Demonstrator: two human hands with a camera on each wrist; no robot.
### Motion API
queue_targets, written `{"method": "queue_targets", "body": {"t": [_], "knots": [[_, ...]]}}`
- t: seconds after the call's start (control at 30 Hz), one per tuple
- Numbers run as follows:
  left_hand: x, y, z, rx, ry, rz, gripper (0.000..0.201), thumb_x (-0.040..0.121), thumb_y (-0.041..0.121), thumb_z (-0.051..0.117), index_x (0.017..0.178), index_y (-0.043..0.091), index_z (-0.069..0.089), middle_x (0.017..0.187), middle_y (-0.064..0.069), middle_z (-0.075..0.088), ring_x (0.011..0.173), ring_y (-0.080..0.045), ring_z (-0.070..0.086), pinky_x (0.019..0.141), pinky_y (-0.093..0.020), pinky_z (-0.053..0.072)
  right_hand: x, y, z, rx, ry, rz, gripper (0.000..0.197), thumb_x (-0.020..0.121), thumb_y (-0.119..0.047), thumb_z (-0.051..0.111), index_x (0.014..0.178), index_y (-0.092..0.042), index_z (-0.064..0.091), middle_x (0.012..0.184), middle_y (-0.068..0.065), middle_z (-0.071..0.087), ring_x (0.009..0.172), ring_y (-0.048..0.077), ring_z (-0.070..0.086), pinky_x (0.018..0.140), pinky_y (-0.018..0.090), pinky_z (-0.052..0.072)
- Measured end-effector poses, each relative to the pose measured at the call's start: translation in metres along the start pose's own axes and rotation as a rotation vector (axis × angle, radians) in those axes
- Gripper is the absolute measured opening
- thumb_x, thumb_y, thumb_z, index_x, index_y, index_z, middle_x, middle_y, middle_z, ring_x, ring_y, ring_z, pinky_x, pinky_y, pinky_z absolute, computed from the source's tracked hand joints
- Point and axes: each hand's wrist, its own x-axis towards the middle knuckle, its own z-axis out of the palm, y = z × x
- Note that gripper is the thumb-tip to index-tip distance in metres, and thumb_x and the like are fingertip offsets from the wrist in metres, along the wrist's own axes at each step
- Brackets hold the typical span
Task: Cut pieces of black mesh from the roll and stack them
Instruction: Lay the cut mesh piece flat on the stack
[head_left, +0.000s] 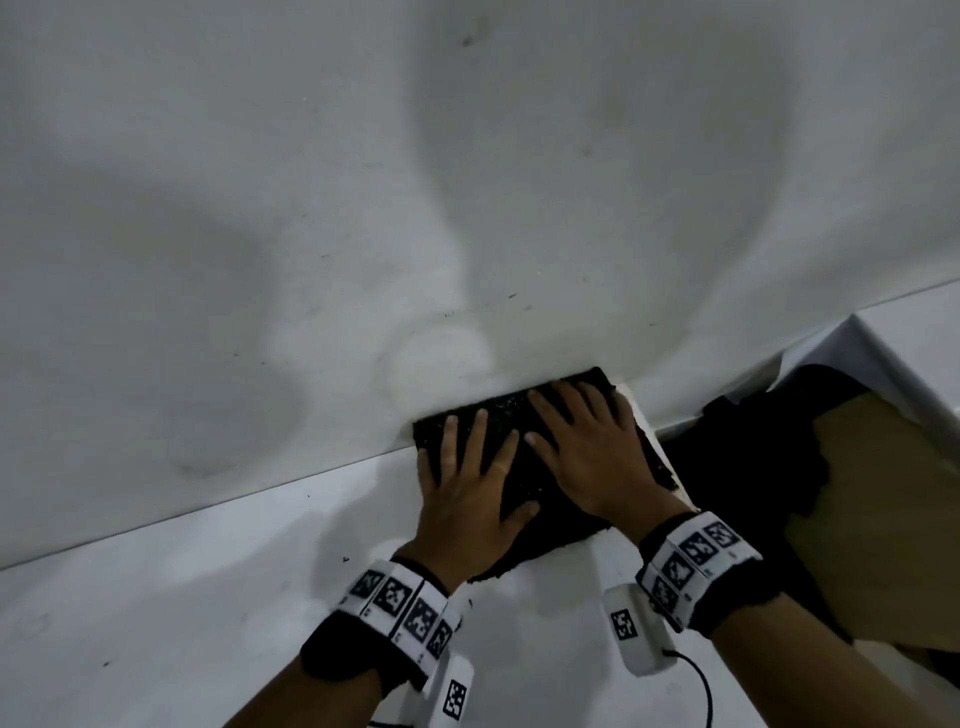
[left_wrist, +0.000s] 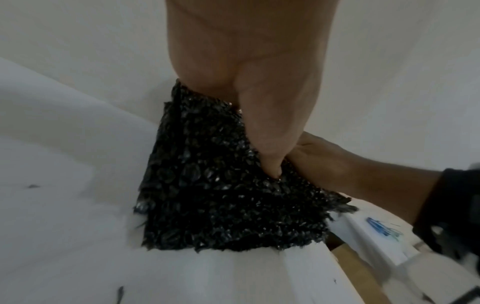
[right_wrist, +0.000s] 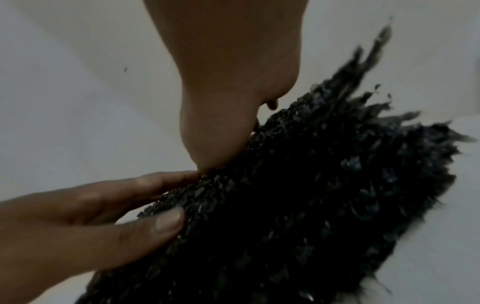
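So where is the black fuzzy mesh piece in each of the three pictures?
Head view: the black mesh piece lies low and right of centre, on the white table, under the left hand and right hand.
Left wrist view: it fills the middle, below the palm.
Right wrist view: it spreads across the lower right.
Shared landmark: the flat fingers pressing on it.

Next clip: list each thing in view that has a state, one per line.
Left hand: open, fingers flat on the mesh stack.
Right hand: open, flat on the mesh stack.
Mesh stack: lying on the white table, pressed down, edges frayed.
Cardboard box: open, black material inside.
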Motion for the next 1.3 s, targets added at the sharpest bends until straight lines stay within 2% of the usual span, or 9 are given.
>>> {"method": "queue_targets", "body": {"t": [0.1, 0.3, 0.5, 0.73, 0.8, 0.97, 1.03, 1.17, 1.3], "knots": [[0.008, -0.009, 0.011, 0.042, -0.151, -0.05, 0.085, 0.084, 0.081, 0.029, 0.157, 0.044, 0.003, 0.161, 0.002, -0.028, 0.149, -0.034, -0.024, 0.116, -0.07, -0.002, -0.001, 0.004, 0.015, -0.018, -0.141, 0.04, 0.061, 0.097, -0.061, 0.026, 0.146, -0.03, 0.046, 0.146, 0.009, 0.048, 0.133, 0.04, 0.045, 0.107, 0.068, 0.027], [0.013, -0.016, 0.011, -0.08, -0.258, -0.075, 0.089, 0.085, 0.079, 0.043, 0.15, 0.053, -0.012, 0.153, 0.013, -0.042, 0.145, -0.024, -0.036, 0.118, -0.064, -0.008, -0.001, 0.015, 0.029, 0.21, -0.215, 0.092, 0.074, 0.089, -0.074, 0.009, 0.155, -0.042, 0.016, 0.163, 0.001, 0.017, 0.15, 0.03, 0.011, 0.118, 0.059, 0.018], [0.003, -0.026, 0.021, -0.039, -0.09, -0.127, 0.108, 0.071, 0.096, 0.029, 0.145, 0.045, -0.031, 0.154, 0.006, -0.045, 0.141, -0.02, -0.044, 0.114, -0.058, -0.018, -0.006, 0.025, 0.039, 0.396, -0.024, 0.167, 0.074, 0.095, -0.07, 0.022, 0.152, -0.024, 0.03, 0.158, 0.014, 0.025, 0.148, 0.032, 0.02, 0.121, 0.045, 0.02], [0.008, -0.034, 0.025, -0.265, -0.17, -0.194, 0.119, 0.065, 0.092, 0.049, 0.148, 0.05, -0.025, 0.152, 0.021, -0.04, 0.147, -0.009, -0.03, 0.118, -0.063, 0.0, -0.001, 0.023, 0.04, 0.498, -0.044, 0.212, 0.071, 0.093, -0.069, 0.033, 0.15, -0.027, 0.03, 0.151, 0.006, 0.036, 0.137, 0.024, 0.037, 0.111, 0.044, 0.037], [0.01, -0.036, 0.024, -0.272, -0.186, -0.175, 0.119, 0.061, 0.097, 0.045, 0.146, 0.052, -0.026, 0.149, 0.025, -0.042, 0.147, -0.007, -0.029, 0.118, -0.062, -0.001, -0.001, 0.026, 0.04, 0.495, -0.042, 0.239, 0.073, 0.092, -0.07, 0.034, 0.148, -0.024, 0.03, 0.148, 0.005, 0.04, 0.133, 0.024, 0.041, 0.109, 0.045, 0.038], [0.0, -0.035, 0.018, -0.205, -0.134, -0.115, 0.095, 0.069, 0.095, 0.0, 0.144, 0.047, -0.031, 0.153, 0.015, -0.044, 0.142, -0.009, -0.039, 0.12, -0.058, -0.009, -0.001, 0.021, 0.028, 0.274, -0.181, 0.311, 0.084, 0.087, -0.078, 0.016, 0.15, -0.024, 0.028, 0.163, -0.003, 0.021, 0.152, 0.026, 0.011, 0.12, 0.054, 0.01], [-0.005, -0.037, 0.018, -0.151, -0.141, -0.153, 0.087, 0.075, 0.09, -0.002, 0.142, 0.044, -0.036, 0.148, 0.014, -0.05, 0.138, -0.014, -0.046, 0.119, -0.058, -0.012, -0.002, 0.021, 0.021, 0.242, -0.208, 0.323, 0.085, 0.084, -0.079, 0.01, 0.152, -0.03, 0.024, 0.165, -0.004, 0.013, 0.152, 0.028, 0.008, 0.119, 0.055, 0.009], [-0.006, -0.04, 0.014, -0.11, -0.207, -0.199, 0.089, 0.072, 0.091, -0.004, 0.137, 0.043, -0.042, 0.143, 0.011, -0.054, 0.138, -0.018, -0.043, 0.117, -0.063, -0.011, -0.011, 0.024, 0.014, 0.242, -0.327, 0.333, 0.071, 0.094, -0.072, 0.022, 0.156, -0.039, 0.007, 0.167, -0.001, -0.002, 0.152, 0.03, 0.001, 0.12, 0.057, 0.004], [-0.009, -0.031, -0.011, -0.13, -0.209, -0.193, 0.095, 0.076, 0.088, 0.005, 0.151, 0.039, -0.025, 0.153, 0.009, -0.042, 0.148, -0.023, -0.031, 0.116, -0.064, -0.01, -0.014, 0.012, -0.005, 0.193, -0.296, 0.328, 0.072, 0.096, -0.068, 0.024, 0.157, -0.036, 0.002, 0.166, 0.005, -0.002, 0.151, 0.033, 0.003, 0.118, 0.063, 0.002]]}}
